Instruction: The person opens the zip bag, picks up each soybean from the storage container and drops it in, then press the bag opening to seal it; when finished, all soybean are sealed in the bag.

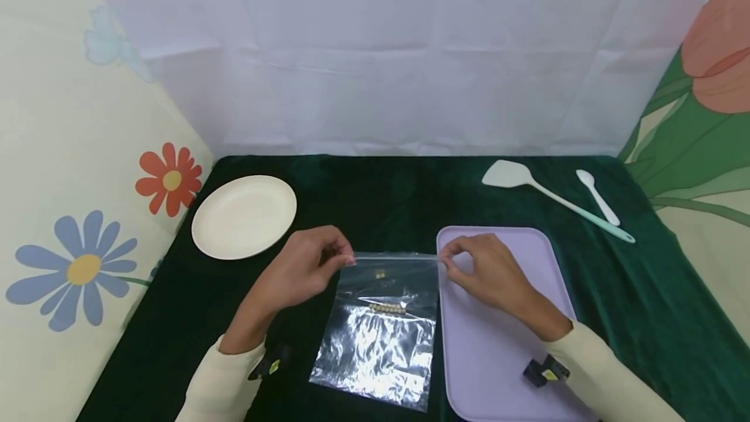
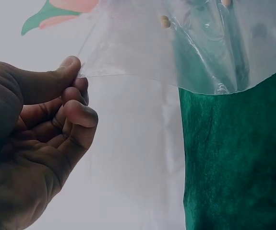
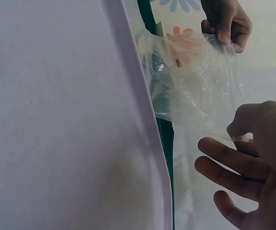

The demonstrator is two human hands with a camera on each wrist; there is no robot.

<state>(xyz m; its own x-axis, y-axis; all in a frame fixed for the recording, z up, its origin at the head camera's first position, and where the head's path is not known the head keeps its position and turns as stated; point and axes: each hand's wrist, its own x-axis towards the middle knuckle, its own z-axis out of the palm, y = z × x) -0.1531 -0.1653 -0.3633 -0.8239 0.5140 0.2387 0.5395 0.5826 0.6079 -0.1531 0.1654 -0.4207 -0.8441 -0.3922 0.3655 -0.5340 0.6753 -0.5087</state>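
Observation:
A clear zip-top plastic bag (image 1: 375, 350) is stretched between two hands, its top edge raised and its lower part toward the front of the table. My left hand (image 1: 307, 266) pinches the top left corner between thumb and forefinger. At the top right corner, my right hand (image 1: 489, 272) pinches the bag the same way, its other fingers spread apart in the right wrist view. Small tan beads (image 1: 387, 309) sit in a row partway down the bag. A couple more beads (image 2: 165, 21) show nearer its top edge.
A lilac tray (image 1: 498, 370) lies under the right hand and forearm. The cream plate (image 1: 244, 217) is at the back left. Toward the back right lie a spatula (image 1: 553, 195) with a pale green handle and a white spoon (image 1: 597, 197). Dark green cloth (image 1: 375, 194) covers the table.

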